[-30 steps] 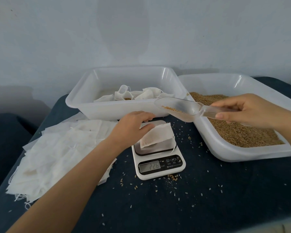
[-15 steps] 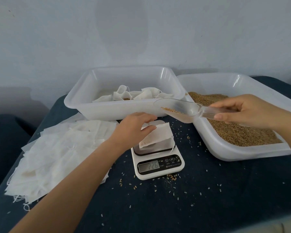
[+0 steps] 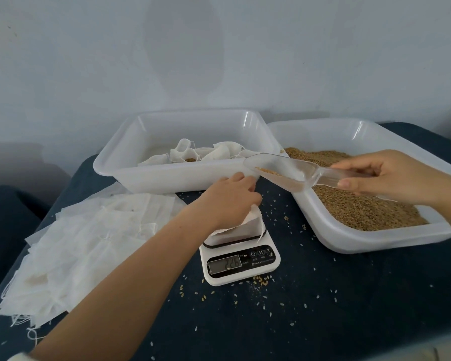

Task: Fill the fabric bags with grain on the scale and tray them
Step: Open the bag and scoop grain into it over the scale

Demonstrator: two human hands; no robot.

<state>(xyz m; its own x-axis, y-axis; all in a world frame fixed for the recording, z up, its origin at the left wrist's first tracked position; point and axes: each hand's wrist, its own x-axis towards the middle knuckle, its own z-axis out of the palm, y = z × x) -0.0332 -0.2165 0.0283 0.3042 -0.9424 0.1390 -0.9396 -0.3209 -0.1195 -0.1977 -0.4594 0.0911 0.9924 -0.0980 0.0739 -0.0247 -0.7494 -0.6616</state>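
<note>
Two hands work over a dark blue cloth-covered table. The left hand lies on top of a white fabric bag that sits on the platform of a small white digital scale; its fingers curl down over the bag's upper edge and grip the cloth, the bag's body showing just under and to the right of the palm. The scale's display sits nearer the camera than that grip, its digits too blurred to read with certainty.

The right hand pinches the handle of a clear plastic scoop between thumb and fingers. The scoop's bowl reaches left from that grip, holds a small amount of grain, and hovers just above and beyond the left hand's knuckles, apart from the bag.

Under and behind the right hand sits a white plastic tub of brown grain. Beyond the left hand stands a second white tub holding several filled fabric bags. Left of the left forearm a loose pile of flat empty bags is spread on the table. Spilled kernels are scattered round the scale.
</note>
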